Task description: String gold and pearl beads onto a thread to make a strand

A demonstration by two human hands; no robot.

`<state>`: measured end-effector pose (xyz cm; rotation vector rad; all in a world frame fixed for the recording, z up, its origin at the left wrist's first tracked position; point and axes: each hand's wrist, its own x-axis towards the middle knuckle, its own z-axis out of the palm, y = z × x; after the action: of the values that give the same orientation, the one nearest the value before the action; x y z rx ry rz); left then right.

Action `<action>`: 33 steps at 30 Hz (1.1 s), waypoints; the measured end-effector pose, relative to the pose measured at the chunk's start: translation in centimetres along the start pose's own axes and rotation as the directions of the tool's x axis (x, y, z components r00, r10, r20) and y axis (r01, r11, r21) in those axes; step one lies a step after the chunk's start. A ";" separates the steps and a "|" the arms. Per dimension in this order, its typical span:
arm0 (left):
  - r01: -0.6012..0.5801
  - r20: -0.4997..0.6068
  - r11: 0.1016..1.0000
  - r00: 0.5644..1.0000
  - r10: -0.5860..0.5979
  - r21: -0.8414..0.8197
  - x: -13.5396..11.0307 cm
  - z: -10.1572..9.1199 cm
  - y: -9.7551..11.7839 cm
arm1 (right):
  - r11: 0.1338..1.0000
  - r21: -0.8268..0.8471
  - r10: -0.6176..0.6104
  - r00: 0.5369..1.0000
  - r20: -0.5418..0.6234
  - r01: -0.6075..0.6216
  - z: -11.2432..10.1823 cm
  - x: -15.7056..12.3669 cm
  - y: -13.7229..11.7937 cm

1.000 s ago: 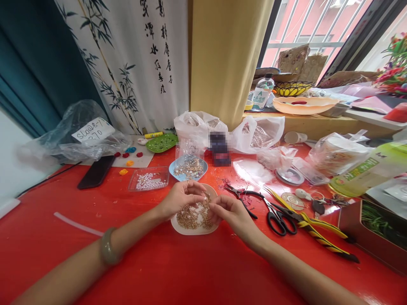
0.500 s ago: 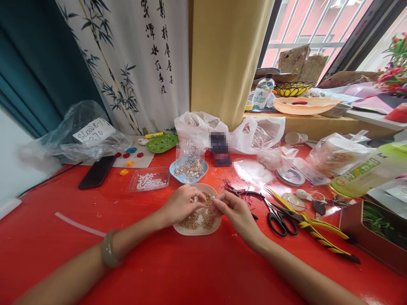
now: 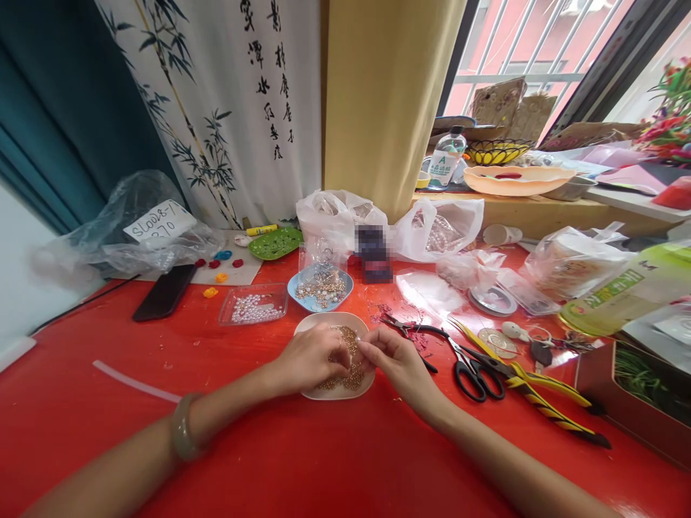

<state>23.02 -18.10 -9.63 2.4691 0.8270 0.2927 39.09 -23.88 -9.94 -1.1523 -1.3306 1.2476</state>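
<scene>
A cream dish (image 3: 337, 394) holding gold beads (image 3: 353, 378) lies in front of me on the red table. My left hand (image 3: 316, 360) reaches over its left side, fingers bent down and pinched together above the beads; whatever they hold is hidden. At the dish's right rim, my right hand (image 3: 399, 360) pinches a small white bead (image 3: 358, 340) between thumb and forefinger. Just behind stands a blue dish (image 3: 294, 290) of mixed gold and white beads. A clear plastic box (image 3: 227, 316) with white pearl beads sits to its left.
To the right lie small pliers (image 3: 396, 324), black-handled scissors (image 3: 478, 378) and yellow-and-black pliers (image 3: 540, 388). A phone (image 3: 165, 293) and a pale strip (image 3: 134, 383) are at left. Plastic bags (image 3: 440, 230) line the back; a box of greenery (image 3: 599, 374) stands at right.
My left hand has moved slightly right and down, and its fingers have curled closer together over the beads. My right hand has stayed almost in place, still pinching.
</scene>
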 end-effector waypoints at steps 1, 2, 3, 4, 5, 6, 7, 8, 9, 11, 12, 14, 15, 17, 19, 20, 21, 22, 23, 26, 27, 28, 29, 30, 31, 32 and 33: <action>-0.014 0.008 1.000 1.000 0.014 0.005 0.0 0.0 0.1 | 1.000 -0.004 0.000 1.000 0.001 0.000 0.0 0.0 0.0; -0.026 0.017 1.000 1.000 0.025 0.012 0.0 0.0 0.2 | 1.000 -0.006 0.001 1.000 0.001 -0.001 0.0 0.0 0.0; -0.034 0.025 0.999 0.999 0.034 0.022 0.0 0.0 0.3 | 1.000 -0.007 0.000 1.000 0.001 0.000 0.0 0.0 0.0; -0.041 0.033 0.999 0.999 0.039 0.034 0.0 0.0 0.4 | 1.000 -0.005 -0.002 1.000 0.001 0.002 0.0 0.0 -0.1; -0.044 0.039 0.998 0.998 0.042 0.047 0.0 0.0 0.4 | 1.000 -0.004 -0.004 1.000 0.000 0.004 0.0 0.0 -0.1; -0.046 0.044 0.997 0.998 0.044 0.057 -0.1 0.0 0.5 | 1.000 -0.003 -0.005 1.000 -0.001 0.005 0.0 0.0 -0.1; -0.047 0.047 0.997 0.998 0.045 0.060 -0.1 0.1 0.6 | 1.000 -0.003 -0.004 1.000 -0.002 0.004 0.0 0.0 -0.1; -0.046 0.050 0.997 0.998 0.043 0.058 -0.1 0.1 0.6 | 1.000 -0.004 -0.004 1.000 -0.002 0.004 0.0 0.0 -0.1; -0.040 0.051 0.998 0.998 0.037 0.051 -0.2 0.1 0.6 | 1.000 -0.005 -0.004 1.000 -0.001 0.004 0.0 0.0 0.0; -0.015 0.042 1.000 0.999 0.014 0.024 -0.3 0.1 0.4 | 1.000 -0.007 -0.003 1.000 -0.002 0.003 0.0 0.0 0.0; 0.001 0.030 1.000 1.000 -0.001 0.005 -0.3 0.2 0.3 | 1.000 -0.004 -0.004 1.000 -0.004 0.004 0.0 0.0 0.1; 0.031 -0.013 0.997 0.999 -0.032 -0.065 -0.2 0.2 0.1 | 1.000 0.004 -0.003 1.000 -0.008 0.003 0.0 0.0 0.1; 0.052 -0.047 0.991 0.997 -0.058 -0.125 -0.1 0.2 0.0 | 1.000 0.010 -0.001 1.000 -0.010 0.001 0.0 0.0 0.1; 0.104 -0.117 0.948 0.982 -0.145 -0.302 0.1 0.2 -0.1 | 1.000 0.023 0.001 1.000 -0.014 -0.001 0.1 0.0 0.1; 0.156 -0.141 0.843 0.955 -0.263 -0.515 0.4 0.2 -0.1 | 0.999 0.034 0.007 1.000 -0.019 -0.007 0.1 -0.1 -0.1; 0.171 -0.130 0.775 0.942 -0.310 -0.609 0.5 0.1 -0.1 | 0.999 0.039 0.012 1.000 -0.022 -0.012 0.2 -0.1 -0.1; 0.175 -0.108 0.703 0.934 -0.339 -0.689 0.5 0.1 -0.1 | 0.999 0.045 0.019 1.000 -0.021 -0.018 0.2 -0.2 -0.2; 0.172 -0.088 0.632 0.930 -0.358 -0.755 0.6 0.0 -0.1 | 0.998 0.050 0.027 1.000 -0.017 -0.026 0.3 -0.2 -0.3; 0.163 -0.069 0.564 0.928 -0.367 -0.809 0.6 0.0 -0.1 | 0.998 0.054 0.036 0.999 -0.009 -0.035 0.3 -0.3 -0.3; 0.127 -0.027 0.386 0.929 -0.370 -0.914 0.5 -0.1 -0.3 | 0.996 0.069 0.062 0.998 0.018 -0.063 0.4 -0.4 -0.2; 0.123 -0.012 0.339 0.929 -0.370 -0.933 0.5 -0.1 -0.4 | 0.995 0.074 0.069 0.997 0.024 -0.071 0.4 -0.5 -0.1; 0.123 0.003 0.301 0.929 -0.369 -0.946 0.5 -0.1 -0.4 | 0.994 0.078 0.076 0.997 0.028 -0.078 0.4 -0.5 0.0; 0.123 0.015 0.270 0.929 -0.369 -0.955 0.5 -0.1 -0.5 | 0.994 0.079 0.079 0.996 0.031 -0.081 0.4 -0.5 0.0; 0.125 0.025 0.247 0.929 -0.370 -0.961 0.5 -0.1 -0.5 | 0.993 0.079 0.081 0.996 0.032 -0.083 0.4 -0.5 0.1; 0.124 0.032 0.228 0.928 -0.372 -0.966 0.5 -0.1 -0.5 | 0.993 0.079 0.082 0.996 0.032 -0.084 0.4 -0.5 0.2; 0.123 0.035 0.214 0.926 -0.376 -0.969 0.5 -0.1 -0.5 | 0.993 0.080 0.085 0.996 0.032 -0.087 0.4 -0.4 0.2; 0.123 0.038 0.203 0.924 -0.379 -0.971 0.5 -0.1 -0.5 | 0.992 0.083 0.090 0.995 0.033 -0.093 0.4 -0.4 0.2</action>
<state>23.17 -17.42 -9.79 1.0560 0.7558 0.7080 38.79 -24.32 -10.22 -1.1502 -1.2457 1.3783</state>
